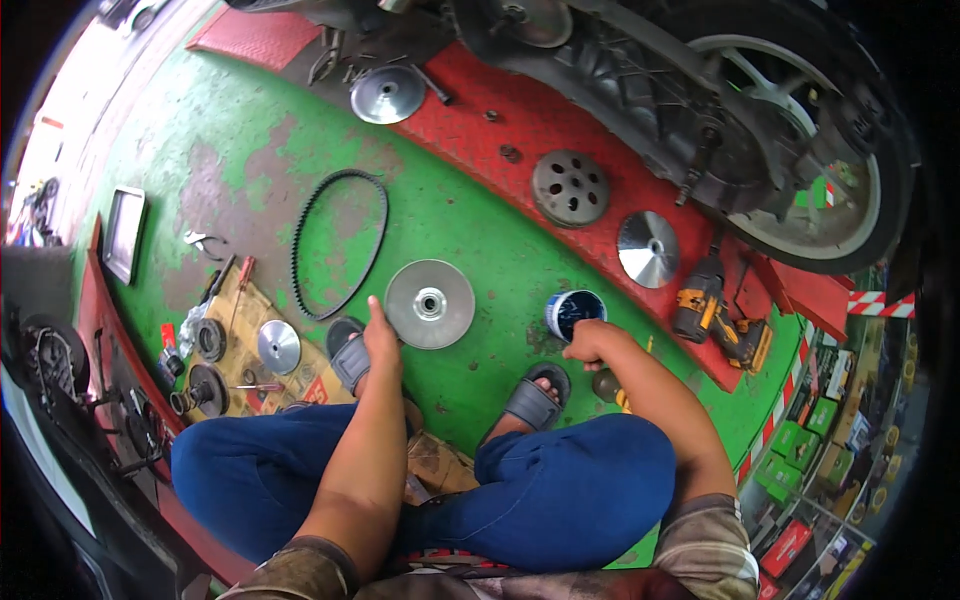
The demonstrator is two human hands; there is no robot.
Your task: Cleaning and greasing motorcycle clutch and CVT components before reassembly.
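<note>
My left hand [381, 338] grips the left edge of a round metal pulley disc [430, 278], thumb up beside the rim and the other fingers hidden under it. The disc's broad face and central bore face up. At the near rim of a small blue-and-white tub [556, 318] with dark blue grease inside, my right hand [592, 342] has its fingers curled. What those fingers hold, if anything, is hidden. A black toothed drive belt [384, 215] lies on the green floor beyond my left hand.
On the red ramp [470, 80] lie a clutch bell [571, 188], a shiny pulley half [647, 249] and a yellow-black power driver [700, 298], with a scooter wheel [868, 215] above. Cardboard [250, 310] with a smaller disc [279, 347] and tools is at left. A metal tray [125, 233] stands farther left.
</note>
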